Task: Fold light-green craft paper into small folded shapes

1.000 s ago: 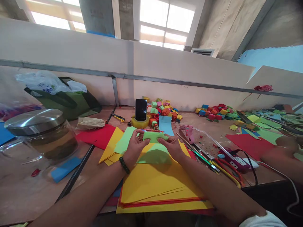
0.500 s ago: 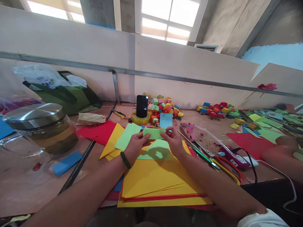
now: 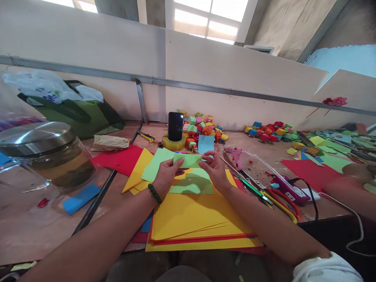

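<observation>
- Both forearms run off the near edge of the frame, and the white sleeve (image 3: 326,270) on the right is cut off at the corner.
- The glass jar (image 3: 49,160) at near left is stretched by the lens. There's something brownish inside, but I can't tell what.
- At the far right edge a co-worker's hand (image 3: 357,172) pokes in. The rest of that person is out of shot.
- The table (image 3: 26,231) is brownish wood. A stack of yellow sheets (image 3: 190,223) lies nearest, with a flat green sheet (image 3: 195,187) on its far end and red paper (image 3: 120,160) off to the left.
- Right of the stack there's a jumble of tools and a pink glue gun (image 3: 236,154).
- Farther back, a phone (image 3: 175,126) stands upright, with a pile of coloured paper cubes (image 3: 204,131) just right of it.
- A green bag (image 3: 76,115) sits far left against a pale partition wall, with bright windows (image 3: 211,15) above.
- The left hand (image 3: 165,176) and right hand (image 3: 216,172) each pinch one end of a folded green paper (image 3: 188,160), with the thumbs on the near face. The fingers behind it are mostly hidden.
- It's held just above the flat green sheet, nearer than the phone.
</observation>
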A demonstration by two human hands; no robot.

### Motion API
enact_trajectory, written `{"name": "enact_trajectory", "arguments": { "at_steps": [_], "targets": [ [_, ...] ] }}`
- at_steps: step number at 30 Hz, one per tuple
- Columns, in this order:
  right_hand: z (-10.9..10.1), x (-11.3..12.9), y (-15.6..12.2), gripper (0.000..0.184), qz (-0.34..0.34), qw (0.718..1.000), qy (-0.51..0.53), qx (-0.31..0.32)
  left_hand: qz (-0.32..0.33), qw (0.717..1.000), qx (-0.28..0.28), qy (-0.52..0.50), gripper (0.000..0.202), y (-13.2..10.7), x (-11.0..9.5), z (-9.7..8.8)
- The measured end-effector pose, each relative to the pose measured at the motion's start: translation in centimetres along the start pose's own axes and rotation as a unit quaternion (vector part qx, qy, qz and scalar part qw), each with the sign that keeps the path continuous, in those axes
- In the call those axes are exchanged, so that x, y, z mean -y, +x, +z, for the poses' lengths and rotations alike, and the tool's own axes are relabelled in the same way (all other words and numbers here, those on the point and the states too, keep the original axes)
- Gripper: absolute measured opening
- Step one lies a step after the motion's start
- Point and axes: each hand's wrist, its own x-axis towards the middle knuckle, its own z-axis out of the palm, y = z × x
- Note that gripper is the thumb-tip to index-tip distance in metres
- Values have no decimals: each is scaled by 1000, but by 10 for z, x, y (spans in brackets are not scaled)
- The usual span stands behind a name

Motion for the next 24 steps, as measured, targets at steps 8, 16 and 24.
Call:
{"name": "enact_trajectory", "arguments": {
  "at_steps": [8,16,24],
  "targets": [
    [-1,-3,1,40,109,992,11,57,18,998,30,46,69,-4,-4,2],
    [-6,-6,6,37,51,998,10,41,56,994,62,76,66,-5,-6,-1],
    [-3,-3,1,34,74,994,63,43,40,998,33,44,52,0,-4,-2]
  ]
}}
